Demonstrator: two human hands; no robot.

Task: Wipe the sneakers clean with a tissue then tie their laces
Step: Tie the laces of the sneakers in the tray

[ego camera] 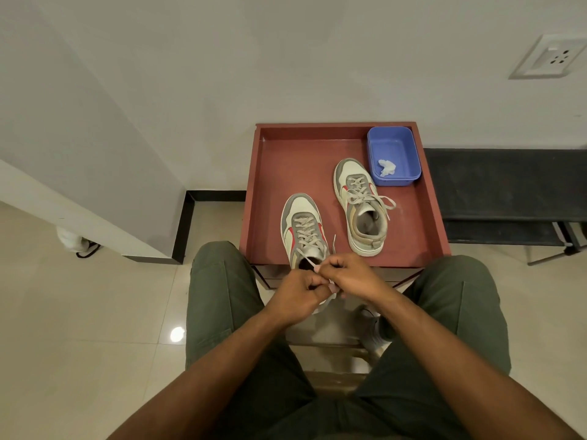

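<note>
Two white and grey sneakers with red accents stand on a reddish-brown tray table (276, 160). The left sneaker (301, 223) sits at the table's front edge, its heel hidden behind my hands. My left hand (300, 292) and my right hand (352, 274) meet over its opening, each pinching a grey lace end (309, 260). The right sneaker (360, 204) lies farther back, with its laces in a bow that trails to the right. A crumpled white tissue (387, 167) lies inside a blue plastic tub (394, 154) at the table's back right corner.
My knees in green trousers flank the table's front edge. A white wall rises right behind the table, with a socket (552, 57) at the upper right. A dark bench (508, 192) stands to the right. Beige floor tiles lie to the left.
</note>
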